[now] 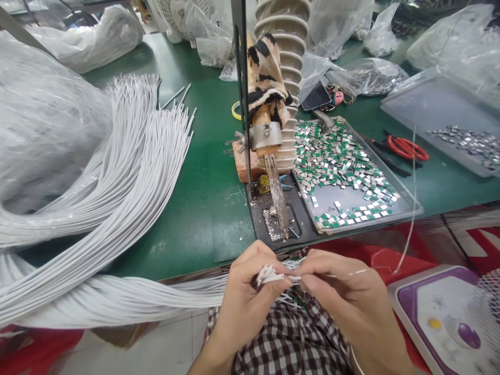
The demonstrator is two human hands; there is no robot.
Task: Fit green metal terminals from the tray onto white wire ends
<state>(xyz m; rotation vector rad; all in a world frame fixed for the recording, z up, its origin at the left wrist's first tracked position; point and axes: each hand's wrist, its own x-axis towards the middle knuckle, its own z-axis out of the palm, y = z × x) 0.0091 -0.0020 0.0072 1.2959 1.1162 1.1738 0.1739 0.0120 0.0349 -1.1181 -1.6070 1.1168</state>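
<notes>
My left hand (250, 297) is closed round the end of a bundle of white cables (187, 294), whose tips stick out between thumb and fingers. Close against it on the right, my right hand (344, 297) pinches one white cable end and a thin wire (410, 234) that runs up to the right. Just above both hands, the tip of a soldering iron (278, 198) points down over a black stand (302, 224). A tray (412, 208) of small green and silver circuit boards (336, 156) lies to the right of the iron.
More white cable bundles (148, 172) lie on the green table (203, 208) at left. Red-handled pliers (408, 148) and a clear bin (429, 104) of metal parts are at right. A ribbed hose (283, 31) stands behind the iron. A white and purple device (449, 312) is at lower right.
</notes>
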